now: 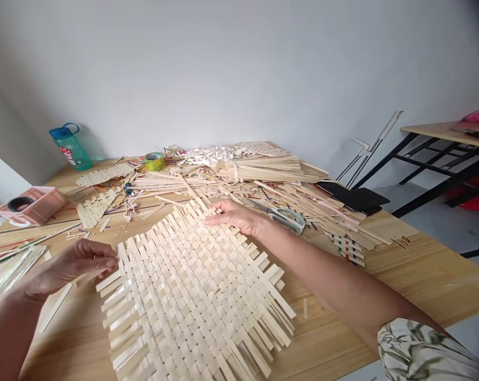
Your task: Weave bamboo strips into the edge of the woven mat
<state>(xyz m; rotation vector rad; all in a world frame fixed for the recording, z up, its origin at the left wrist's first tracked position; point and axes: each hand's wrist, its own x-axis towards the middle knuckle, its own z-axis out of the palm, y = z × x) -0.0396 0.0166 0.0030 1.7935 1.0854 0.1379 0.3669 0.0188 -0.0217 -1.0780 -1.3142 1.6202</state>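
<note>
Lying flat on a wooden surface [422, 275], a woven mat of pale flat strips [187, 296] is spread in front of the wearer, with loose strip ends sticking out along its edges. Clock directions are taken from the mat's centre, with 12 o'clock pointing away from the wearer. At 9 o'clock, the mat's edge is reached by the left grip [74, 267], whose fingers and thumb are drawn close together at the strip ends; whether a strip is pinched there cannot be told. At 1 o'clock, the right grip [233, 217] is laid open on the far edge, its fingers spread over the weave, with nothing seen held. Just beside it at 2 o'clock, a pair of scissors [287, 219] with grey handles is placed on scattered strips. Further out at 1 o'clock, a bundle of strips [263, 169] is piled, and a small woven sample [344, 247] is set at 3 o'clock. A roll of green tape [155, 161] and a blue-capped water bottle [70, 148] are seen at 11 o'clock, a pink plastic basket [30, 206] at 10 o'clock, and a black folder [352, 196] at 2 o'clock.
</note>
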